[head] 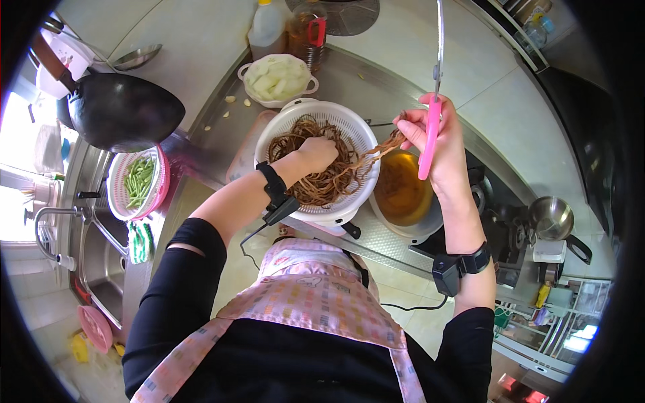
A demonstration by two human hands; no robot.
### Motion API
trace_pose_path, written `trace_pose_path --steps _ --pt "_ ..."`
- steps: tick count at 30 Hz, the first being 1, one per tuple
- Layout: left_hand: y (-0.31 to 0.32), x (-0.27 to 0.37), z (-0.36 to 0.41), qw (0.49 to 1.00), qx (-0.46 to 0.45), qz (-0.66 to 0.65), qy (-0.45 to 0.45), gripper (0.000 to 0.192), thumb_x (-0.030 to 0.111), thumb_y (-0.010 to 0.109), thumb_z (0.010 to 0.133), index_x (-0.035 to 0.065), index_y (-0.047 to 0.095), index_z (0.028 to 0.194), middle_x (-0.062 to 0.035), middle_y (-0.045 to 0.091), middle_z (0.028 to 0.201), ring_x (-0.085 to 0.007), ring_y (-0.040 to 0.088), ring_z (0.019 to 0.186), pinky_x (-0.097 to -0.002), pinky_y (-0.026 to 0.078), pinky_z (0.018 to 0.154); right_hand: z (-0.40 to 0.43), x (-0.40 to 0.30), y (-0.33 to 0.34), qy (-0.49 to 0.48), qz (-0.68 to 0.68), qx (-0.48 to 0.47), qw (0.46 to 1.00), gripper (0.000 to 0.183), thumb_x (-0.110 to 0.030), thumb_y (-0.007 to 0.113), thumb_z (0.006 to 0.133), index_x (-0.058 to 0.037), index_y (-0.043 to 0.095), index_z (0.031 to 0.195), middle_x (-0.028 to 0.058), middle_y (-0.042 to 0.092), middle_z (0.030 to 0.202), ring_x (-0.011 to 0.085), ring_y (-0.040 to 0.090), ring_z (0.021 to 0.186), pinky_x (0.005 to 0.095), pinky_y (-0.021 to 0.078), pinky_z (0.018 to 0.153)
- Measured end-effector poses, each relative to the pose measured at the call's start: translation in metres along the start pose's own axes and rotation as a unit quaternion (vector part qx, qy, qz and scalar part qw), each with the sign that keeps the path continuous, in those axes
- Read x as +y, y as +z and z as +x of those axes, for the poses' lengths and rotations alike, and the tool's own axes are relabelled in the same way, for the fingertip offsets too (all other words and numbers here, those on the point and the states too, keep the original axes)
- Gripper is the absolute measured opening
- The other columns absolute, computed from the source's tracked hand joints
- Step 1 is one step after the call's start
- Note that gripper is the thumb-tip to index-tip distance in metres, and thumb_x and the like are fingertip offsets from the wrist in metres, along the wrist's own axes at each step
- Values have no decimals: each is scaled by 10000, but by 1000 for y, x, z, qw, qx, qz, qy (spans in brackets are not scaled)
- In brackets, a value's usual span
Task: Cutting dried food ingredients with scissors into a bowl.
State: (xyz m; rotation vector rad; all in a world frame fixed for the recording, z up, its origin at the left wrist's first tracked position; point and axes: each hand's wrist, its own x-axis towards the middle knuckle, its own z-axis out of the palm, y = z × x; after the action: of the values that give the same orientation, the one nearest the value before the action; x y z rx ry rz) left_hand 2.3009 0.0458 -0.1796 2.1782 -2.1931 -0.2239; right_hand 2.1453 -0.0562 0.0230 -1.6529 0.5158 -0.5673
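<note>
A white plastic colander [364,199] in front of me holds a tangle of brown strands [322,186], perhaps a dried vegetable. My left hand [318,153] reaches into the tangle, its fingers curled and partly hidden among the strands. Above the right side of the colander, my right hand [433,136] pinches the end of a stretched bunch of strands [385,145]. Pink-handled scissors [429,138] also hang on that hand, their blades pointing away from me. Below it stands a bowl of amber liquid [403,189], partly covered by the colander's rim.
A white bowl of pale cut pieces [276,80] stands beyond the colander, near two bottles [267,30]. On the left are a black wok [126,113], a basket of green beans [138,181] and a sink [103,262]. A knife handle [351,230] juts from under the colander.
</note>
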Motion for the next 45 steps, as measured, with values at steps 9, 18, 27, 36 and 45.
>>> trace_pose_path --steps 9,18,27,36,45 --pt "-25 -20 -10 987 81 -138 -1 149 104 572 719 39 599 850 -109 578 781 -239 583 758 -360 469 638 -5 4 -8 6 10 19 1000 417 -5 632 729 -9 359 1045 130 581 815 145 574 648 224 467 532" --pt "-134 19 -43 806 156 -559 -119 208 175 449 885 14 578 856 -9 488 630 -83 457 575 -228 401 552 -1 25 18 42 40 -22 998 460 -15 659 707 -18 357 1053 110 548 827 141 566 662 231 484 526" --pt "-151 39 -60 921 273 -276 -14 111 105 511 791 -5 520 801 -182 527 752 -363 499 725 -409 403 628 2 23 41 -7 43 -40 998 434 10 643 720 -20 353 1041 81 548 802 118 558 664 221 492 531" --pt "-161 41 -60 946 204 -250 -6 96 74 519 749 -4 534 803 -168 536 793 -348 510 767 -407 418 658 0 20 41 -4 55 -54 997 453 20 648 710 -24 347 1045 91 555 821 121 561 666 228 490 547" --pt "-177 30 -56 771 121 -619 88 239 185 468 877 -6 481 1020 -73 569 879 -147 526 860 -287 416 755 16 -37 34 -55 42 -25 997 503 -49 672 706 22 346 1082 117 568 842 149 566 646 226 469 583"
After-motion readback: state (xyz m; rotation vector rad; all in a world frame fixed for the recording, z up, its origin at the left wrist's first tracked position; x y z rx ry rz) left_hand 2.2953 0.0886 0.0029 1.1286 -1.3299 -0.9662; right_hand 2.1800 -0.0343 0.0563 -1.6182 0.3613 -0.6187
